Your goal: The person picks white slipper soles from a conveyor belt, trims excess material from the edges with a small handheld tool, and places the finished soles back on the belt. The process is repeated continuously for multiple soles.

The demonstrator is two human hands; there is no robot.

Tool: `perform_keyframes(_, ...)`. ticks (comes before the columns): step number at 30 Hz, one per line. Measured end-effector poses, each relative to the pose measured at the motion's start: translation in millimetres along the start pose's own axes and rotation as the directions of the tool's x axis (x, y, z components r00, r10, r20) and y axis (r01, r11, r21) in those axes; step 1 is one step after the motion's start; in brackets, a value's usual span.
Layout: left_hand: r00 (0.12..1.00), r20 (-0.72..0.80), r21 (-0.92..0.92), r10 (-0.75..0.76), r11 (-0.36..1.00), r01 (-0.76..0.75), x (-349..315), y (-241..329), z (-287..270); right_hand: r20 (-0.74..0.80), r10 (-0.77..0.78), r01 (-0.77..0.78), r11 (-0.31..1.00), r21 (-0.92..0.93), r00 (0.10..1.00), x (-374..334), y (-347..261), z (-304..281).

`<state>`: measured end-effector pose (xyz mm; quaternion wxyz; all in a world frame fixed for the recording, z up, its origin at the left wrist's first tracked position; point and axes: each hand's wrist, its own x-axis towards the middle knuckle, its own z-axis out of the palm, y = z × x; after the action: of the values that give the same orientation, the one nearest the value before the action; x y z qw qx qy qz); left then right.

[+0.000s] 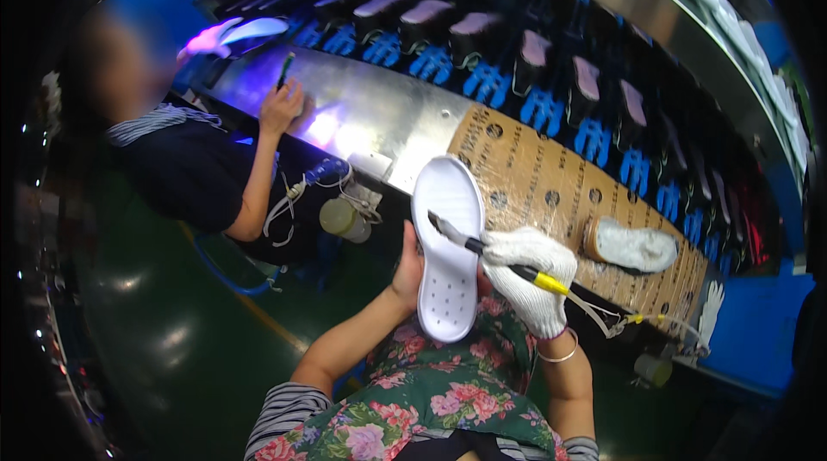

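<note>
A white shoe sole [448, 289] is held up in front of my floral apron, its toe end pointing away from me. My bare left hand [408, 270] grips it along the left edge. The heel half shows small dark holes, and the front is ribbed. My right hand [532, 273], in a white knit glove, is closed around a black and yellow brush [474, 245] with a thin pale hose attached at its back end. The bristles rest on or just over the sole's inner surface, near its left edge.
Brown printed paper under clear film [551, 181] covers part of the metal bench [405, 125]. A white sole-shaped piece [636, 247] lies there. Beyond run dark shoe forms in blue holders [487, 84]. At left, a co-worker's hand [282, 106] holds a green-handled brush. A blue bin [762, 327] stands right.
</note>
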<state>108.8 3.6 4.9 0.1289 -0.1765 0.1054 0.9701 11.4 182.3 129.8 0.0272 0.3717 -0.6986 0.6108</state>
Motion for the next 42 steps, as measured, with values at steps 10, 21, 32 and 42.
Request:
perform_keyframes(10,0.975,0.037,0.407,0.219,0.888,-0.215,1.0,-21.1,56.7,0.064,-0.330,0.330,0.873,-0.358,0.942,31.3,1.6,0.4)
perform_keyframes(21,0.821,0.494,-0.153,0.287,0.958,-0.243,15.4,-18.1,22.1,0.122,-0.247,0.248,0.969,0.008,0.961,14.2,5.9,2.8)
perform_keyframes(32,0.952,0.095,0.355,0.290,0.884,-0.304,6.4,2.1,4.7,0.103,-0.229,0.236,0.970,-0.059,0.968,4.3,27.0,2.9)
perform_keyframes(42,0.939,0.276,0.034,0.205,0.974,-0.223,18.7,24.9,0.2,0.128,-0.270,0.274,0.961,-0.022,0.954,-10.3,30.4,15.3)
